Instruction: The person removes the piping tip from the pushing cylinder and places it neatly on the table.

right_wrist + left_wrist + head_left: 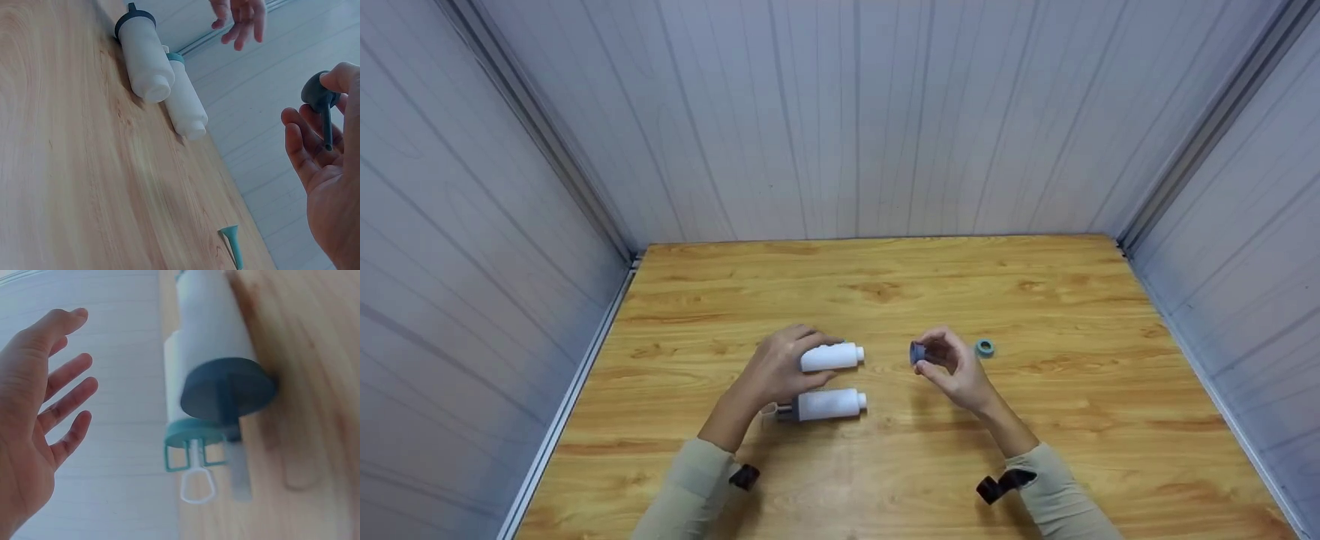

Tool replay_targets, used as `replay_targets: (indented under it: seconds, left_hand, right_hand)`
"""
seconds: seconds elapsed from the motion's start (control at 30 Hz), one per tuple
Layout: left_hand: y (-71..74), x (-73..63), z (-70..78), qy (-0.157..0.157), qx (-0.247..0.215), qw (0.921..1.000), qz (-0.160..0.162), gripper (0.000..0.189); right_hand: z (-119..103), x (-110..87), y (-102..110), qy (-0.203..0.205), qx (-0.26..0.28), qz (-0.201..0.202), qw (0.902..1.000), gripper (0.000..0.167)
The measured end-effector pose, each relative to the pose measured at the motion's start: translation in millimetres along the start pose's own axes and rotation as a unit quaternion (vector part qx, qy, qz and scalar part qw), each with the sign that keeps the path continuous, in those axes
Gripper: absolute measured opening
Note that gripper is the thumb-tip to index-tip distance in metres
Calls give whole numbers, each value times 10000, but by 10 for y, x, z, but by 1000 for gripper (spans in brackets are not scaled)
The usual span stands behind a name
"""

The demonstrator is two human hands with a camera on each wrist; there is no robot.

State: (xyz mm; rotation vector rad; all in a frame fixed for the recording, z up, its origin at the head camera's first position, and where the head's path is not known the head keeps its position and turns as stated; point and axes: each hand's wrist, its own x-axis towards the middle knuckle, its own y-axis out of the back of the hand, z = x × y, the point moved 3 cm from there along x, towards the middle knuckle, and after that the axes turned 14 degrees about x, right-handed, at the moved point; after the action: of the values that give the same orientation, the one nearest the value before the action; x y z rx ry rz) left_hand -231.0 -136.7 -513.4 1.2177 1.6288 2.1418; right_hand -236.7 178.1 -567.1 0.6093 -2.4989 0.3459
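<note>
My right hand (964, 379) pinches a small dark grey funnel (319, 93) between thumb and fingers, its thin spout pointing back toward the palm in the right wrist view. Over the farther white bottle (832, 358) hovers my left hand (780, 364), fingers spread and apart from it in the wrist views. That bottle lies on its side with a teal end cap (191, 430) and a white loop (197, 486). Closer to me lies a second white bottle (829, 405) with a dark grey end cap (219, 391). Both bottle necks face right.
A teal funnel (232, 242) lies on the wooden table (877, 292) beyond my right hand. Pale panelled walls (855, 120) enclose the table at the back and both sides. Each sleeve carries a black wrist strap (1005, 484).
</note>
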Motion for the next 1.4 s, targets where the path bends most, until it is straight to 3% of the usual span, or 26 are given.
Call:
replay_targets:
  seconds: [0.23, 0.5, 0.87, 1.23, 1.4]
  left_hand:
    - [55, 123, 54, 98, -267, 9992, 276, 42]
    - [36, 232, 128, 231, -592, 9970, 450, 41]
    - [-10, 363, 263, 372, -1093, 9925, 397, 39]
    - [-96, 445, 376, 493, -1768, 9813, 577, 35]
    - [-118, 467, 425, 639, -2157, 9726, 587, 31]
  right_hand:
    - [0, 25, -22, -8, -111, 108, 9999, 33]
    - [4, 53, -58, -309, -327, 277, 9986, 36]
    - [6, 110, -128, -310, -335, 369, 9983, 37]
    - [-3, 160, -217, -183, -183, 340, 9991, 37]
    - [-3, 166, -238, -170, -148, 347, 9991, 36]
